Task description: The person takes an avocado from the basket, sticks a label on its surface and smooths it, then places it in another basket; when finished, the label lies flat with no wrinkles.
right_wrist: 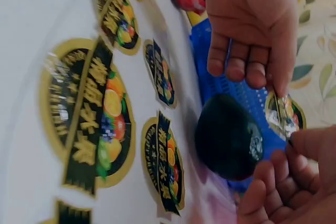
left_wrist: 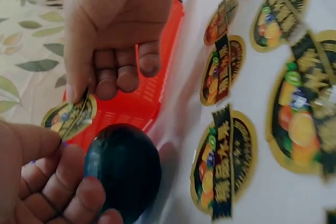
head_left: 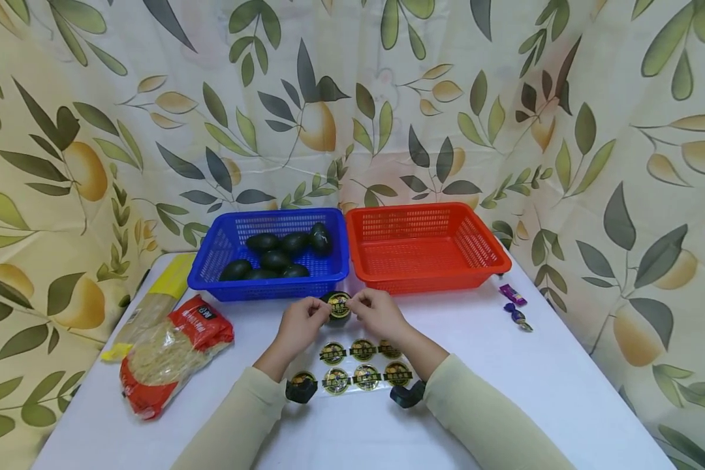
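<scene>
Near one avocado [left_wrist: 128, 174], your left hand [head_left: 299, 322] and right hand [head_left: 382, 314] pinch one sticker [head_left: 339, 304]; head view alone adds seven avocados [head_left: 276, 260].

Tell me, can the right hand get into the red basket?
Probably yes: the red basket has no lid and sits just beyond the right hand, with nothing between, though that hand is pinching a sticker.

a plain, long, pale beige-green fabric left sleeve [head_left: 237, 421] and matching right sleeve [head_left: 493, 418]; a small, angular black wrist camera [head_left: 301, 390] at the end of each; bare left hand [head_left: 298, 326], bare right hand [head_left: 382, 316].
</scene>
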Demonstrator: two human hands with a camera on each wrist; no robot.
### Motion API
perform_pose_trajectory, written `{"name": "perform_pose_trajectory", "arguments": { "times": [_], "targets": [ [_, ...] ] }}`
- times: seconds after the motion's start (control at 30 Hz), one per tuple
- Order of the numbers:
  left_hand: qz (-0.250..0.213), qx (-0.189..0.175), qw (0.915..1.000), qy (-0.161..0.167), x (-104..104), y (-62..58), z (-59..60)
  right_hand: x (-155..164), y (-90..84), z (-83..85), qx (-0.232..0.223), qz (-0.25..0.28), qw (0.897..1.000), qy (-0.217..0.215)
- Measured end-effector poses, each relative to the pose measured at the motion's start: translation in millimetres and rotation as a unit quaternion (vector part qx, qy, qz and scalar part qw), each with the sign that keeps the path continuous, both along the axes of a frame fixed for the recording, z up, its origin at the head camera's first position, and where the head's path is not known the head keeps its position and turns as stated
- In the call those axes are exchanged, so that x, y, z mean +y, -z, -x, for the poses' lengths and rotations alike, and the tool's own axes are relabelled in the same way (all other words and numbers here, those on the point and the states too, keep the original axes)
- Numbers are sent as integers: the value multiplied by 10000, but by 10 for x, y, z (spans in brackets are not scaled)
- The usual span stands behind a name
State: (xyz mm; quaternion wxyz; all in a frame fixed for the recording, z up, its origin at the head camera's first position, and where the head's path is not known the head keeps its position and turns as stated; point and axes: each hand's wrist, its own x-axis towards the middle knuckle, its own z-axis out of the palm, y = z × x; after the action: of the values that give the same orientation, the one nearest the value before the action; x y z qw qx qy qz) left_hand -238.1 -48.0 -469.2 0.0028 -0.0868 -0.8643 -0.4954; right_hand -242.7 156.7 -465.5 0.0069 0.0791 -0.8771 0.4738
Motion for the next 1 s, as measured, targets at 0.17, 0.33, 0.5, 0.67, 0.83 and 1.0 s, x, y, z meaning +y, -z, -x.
{"name": "perform_pose_trajectory", "arguments": {
  "times": [0.17,0.33,0.5,0.67,0.83,1.0],
  "targets": [
    [366,104,9978,-534,97,4,129,-64,21,118,54,-312,9987,393],
    [772,41,9927,-923,164,-5,158,-122,91,175,-79,-381,9976,574],
    [617,-282,9898,-1253,180,25,170,-140,127,182,-388,-44,9964,751],
    [247,-493,9876,-1467,154,97,171,-141,162,175,-1137,1030,9838,928],
    [-26,-648,9871,-1466,132,170,158,-125,194,166,-1386,1983,9680,662],
    [-88,-533,9868,-1530,111,194,123,-117,225,149,-1431,2274,9618,518]
  ]
}}
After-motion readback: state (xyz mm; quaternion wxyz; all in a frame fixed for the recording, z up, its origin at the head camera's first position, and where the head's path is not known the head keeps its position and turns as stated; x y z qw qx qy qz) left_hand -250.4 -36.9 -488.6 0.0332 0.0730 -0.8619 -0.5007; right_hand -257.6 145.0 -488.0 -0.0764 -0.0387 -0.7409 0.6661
